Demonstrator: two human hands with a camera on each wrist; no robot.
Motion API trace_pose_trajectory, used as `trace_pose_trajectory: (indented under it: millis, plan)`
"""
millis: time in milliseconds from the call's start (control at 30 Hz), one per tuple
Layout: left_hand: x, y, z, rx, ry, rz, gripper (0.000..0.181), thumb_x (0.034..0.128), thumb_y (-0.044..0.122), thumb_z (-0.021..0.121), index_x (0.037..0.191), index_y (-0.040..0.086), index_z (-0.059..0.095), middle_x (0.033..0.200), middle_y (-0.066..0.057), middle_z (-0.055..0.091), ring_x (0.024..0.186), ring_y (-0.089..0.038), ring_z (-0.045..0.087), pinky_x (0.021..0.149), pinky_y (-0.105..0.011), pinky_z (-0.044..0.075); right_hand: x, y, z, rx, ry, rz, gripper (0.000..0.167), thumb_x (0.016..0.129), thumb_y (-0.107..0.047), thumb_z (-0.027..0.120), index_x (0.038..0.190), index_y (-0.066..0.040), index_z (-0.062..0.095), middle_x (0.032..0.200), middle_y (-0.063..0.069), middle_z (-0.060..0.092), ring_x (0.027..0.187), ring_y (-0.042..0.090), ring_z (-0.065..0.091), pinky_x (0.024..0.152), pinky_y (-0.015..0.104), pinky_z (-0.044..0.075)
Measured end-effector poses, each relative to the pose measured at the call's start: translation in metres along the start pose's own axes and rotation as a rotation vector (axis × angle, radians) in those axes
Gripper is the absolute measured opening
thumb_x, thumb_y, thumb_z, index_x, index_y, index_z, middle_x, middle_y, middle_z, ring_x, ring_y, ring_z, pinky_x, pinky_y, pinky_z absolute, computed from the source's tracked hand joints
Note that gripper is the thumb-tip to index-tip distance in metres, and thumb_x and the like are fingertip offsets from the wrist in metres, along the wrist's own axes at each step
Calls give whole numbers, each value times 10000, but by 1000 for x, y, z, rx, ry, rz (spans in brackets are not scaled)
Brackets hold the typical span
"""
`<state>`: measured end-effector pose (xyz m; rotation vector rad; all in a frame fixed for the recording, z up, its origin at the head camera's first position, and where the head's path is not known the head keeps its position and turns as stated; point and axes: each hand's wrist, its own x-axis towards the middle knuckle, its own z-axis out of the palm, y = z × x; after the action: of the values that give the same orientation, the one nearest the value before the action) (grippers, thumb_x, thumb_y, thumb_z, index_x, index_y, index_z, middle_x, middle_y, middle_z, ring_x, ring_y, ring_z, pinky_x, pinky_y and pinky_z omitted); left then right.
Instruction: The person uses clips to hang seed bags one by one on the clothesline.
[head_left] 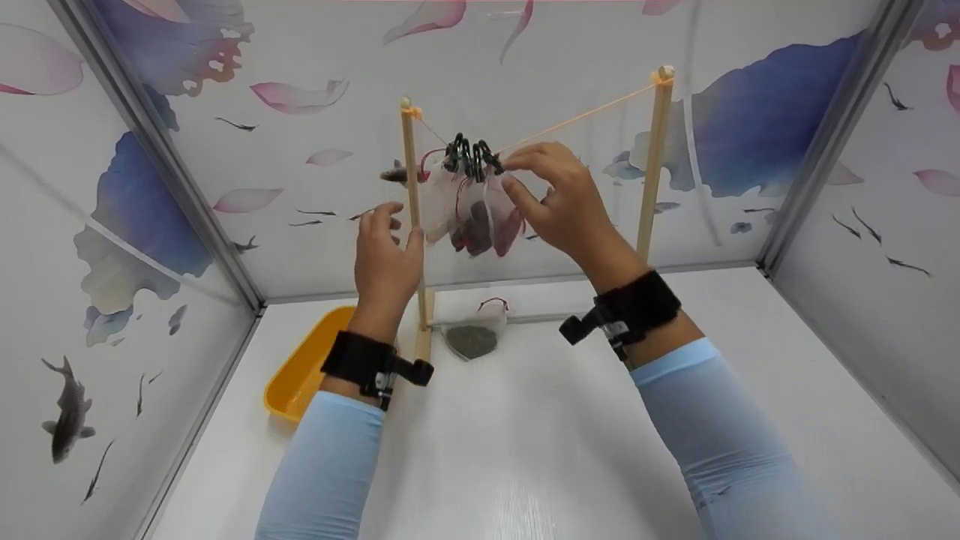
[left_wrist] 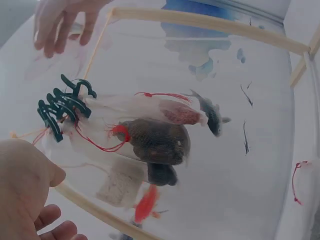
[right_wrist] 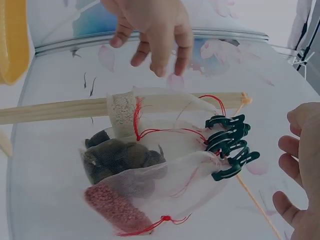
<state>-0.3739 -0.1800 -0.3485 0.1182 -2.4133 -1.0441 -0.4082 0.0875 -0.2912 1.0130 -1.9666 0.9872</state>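
Observation:
Several dark green clips [head_left: 472, 156] hold white mesh bags on an orange string [head_left: 592, 112], bunched towards the left post [head_left: 410, 165]. In the right wrist view, one bag holds reddish grains [right_wrist: 117, 207], another dark stones [right_wrist: 120, 157], and a third a pale speckled filling [right_wrist: 121, 115]. Red drawstrings dangle from the bags. My right hand [head_left: 566, 199] is just right of the clips, fingers loosely bent; the right wrist view shows a gap between them. Beside the left post is my left hand [head_left: 388, 259], its fingers relaxed and holding nothing.
On the white table [head_left: 510, 450], behind the hands, lies another mesh bag [head_left: 471, 340] with grey-green contents. A yellow tray [head_left: 281, 401] stands at the left, partly behind the left forearm. The right post [head_left: 656, 165] carries the string's other end. Printed panels enclose the table.

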Motion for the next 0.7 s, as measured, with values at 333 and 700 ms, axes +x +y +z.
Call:
trace_pose_trajectory:
  millis: [333,700]
  plan:
    - [-60,-108,32,499,-194,-225,732,1133,584,624,1556,-10,557,1451,-268,571,1332,-484,541,1089,-677,523,-108,13,20,52,-207,24,228,1076,-214,782,1237,-58,821,1208,121,841,1158,318,790,1033,519,642]
    - [-84,-158,26,367,-425,-361,877,1140,755,409,1662,63,538,1695,-262,513,1507,-553,464,1244,-795,349,-172,-14,78,-7,-595,-6,549,1099,-487,741,1497,-108,745,1638,38,672,1582,286,589,1280,529,501]
